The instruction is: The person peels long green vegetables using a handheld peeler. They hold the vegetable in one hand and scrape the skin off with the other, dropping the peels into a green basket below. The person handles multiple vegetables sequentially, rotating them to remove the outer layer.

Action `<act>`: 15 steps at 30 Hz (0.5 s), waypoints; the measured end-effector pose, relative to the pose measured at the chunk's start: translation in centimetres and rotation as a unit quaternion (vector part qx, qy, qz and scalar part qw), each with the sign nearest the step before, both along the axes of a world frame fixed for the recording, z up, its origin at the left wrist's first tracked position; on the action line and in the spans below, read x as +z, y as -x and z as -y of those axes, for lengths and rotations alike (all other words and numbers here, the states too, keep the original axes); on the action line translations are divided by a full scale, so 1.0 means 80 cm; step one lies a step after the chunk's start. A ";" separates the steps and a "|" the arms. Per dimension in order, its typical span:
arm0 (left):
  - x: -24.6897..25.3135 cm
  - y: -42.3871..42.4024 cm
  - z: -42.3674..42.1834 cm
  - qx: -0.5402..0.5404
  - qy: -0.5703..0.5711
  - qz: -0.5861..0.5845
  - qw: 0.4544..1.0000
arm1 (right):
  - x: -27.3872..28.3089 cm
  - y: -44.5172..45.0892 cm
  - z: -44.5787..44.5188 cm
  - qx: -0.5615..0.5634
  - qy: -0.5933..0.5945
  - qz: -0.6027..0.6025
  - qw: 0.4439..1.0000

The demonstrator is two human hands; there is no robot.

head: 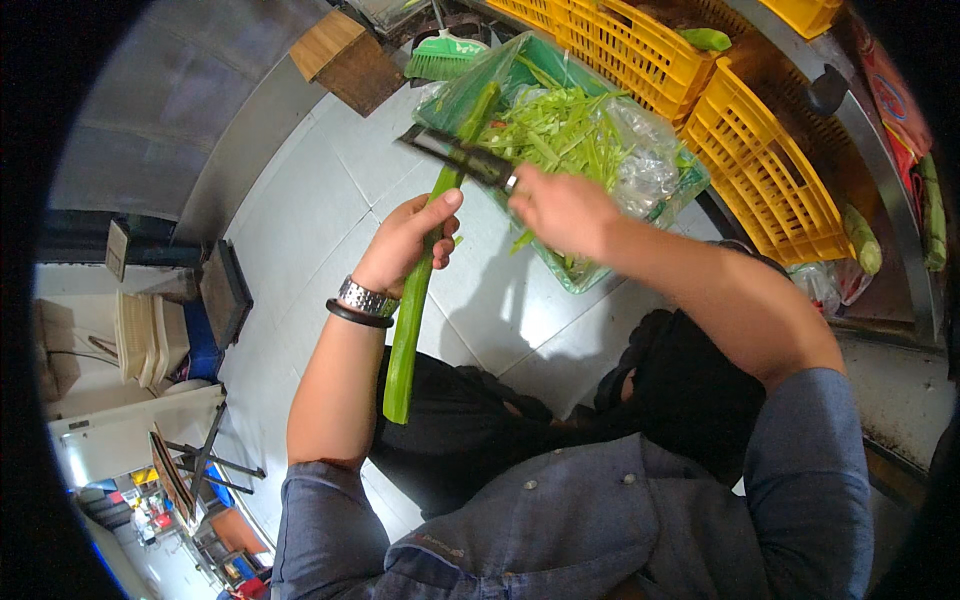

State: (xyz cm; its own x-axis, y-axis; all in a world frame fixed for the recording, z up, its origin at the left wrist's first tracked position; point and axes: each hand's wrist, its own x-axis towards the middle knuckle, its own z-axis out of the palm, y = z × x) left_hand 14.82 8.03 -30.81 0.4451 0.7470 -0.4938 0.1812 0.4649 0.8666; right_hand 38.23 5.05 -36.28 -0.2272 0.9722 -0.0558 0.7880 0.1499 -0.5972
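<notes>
My left hand (412,240), with a metal watch and a black band at the wrist, grips a long green vegetable stalk (409,345), probably celtuce, around its middle. The stalk slants from above my lap up toward a green crate (559,60). In my right hand (566,214) is a black-handled peeler (487,163), slightly blurred. Its head lies across the upper part of the stalk; whether the blade touches it I cannot tell. Light green peelings (551,135) are heaped in the crate, which has a clear plastic liner (649,165).
Yellow plastic crates (765,165) stand along the right, near another green stalk (862,240). Beyond the green crate are a green broom (448,54) and a wooden box (349,64). Cream baskets (142,337) are at the left, above a folding stand (199,454).
</notes>
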 end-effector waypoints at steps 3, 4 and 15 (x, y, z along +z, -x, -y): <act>0.004 0.001 -0.004 0.013 -0.002 -0.050 0.999 | -0.001 0.018 0.028 0.068 -0.016 -0.031 0.997; 0.005 0.005 -0.001 0.018 -0.002 -0.041 0.999 | -0.005 0.019 0.027 0.085 -0.025 -0.033 0.996; 0.026 -0.007 0.032 -0.027 -0.016 -0.052 0.998 | -0.104 -0.094 -0.097 -0.232 0.013 0.011 0.973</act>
State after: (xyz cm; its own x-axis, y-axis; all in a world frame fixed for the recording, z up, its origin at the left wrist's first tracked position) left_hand 15.41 5.50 -28.71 0.4326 0.7401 -0.5149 0.2944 0.4238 0.8566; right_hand 45.71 12.82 -44.61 0.2366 0.9682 -0.0817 0.7803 -0.2395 -0.5777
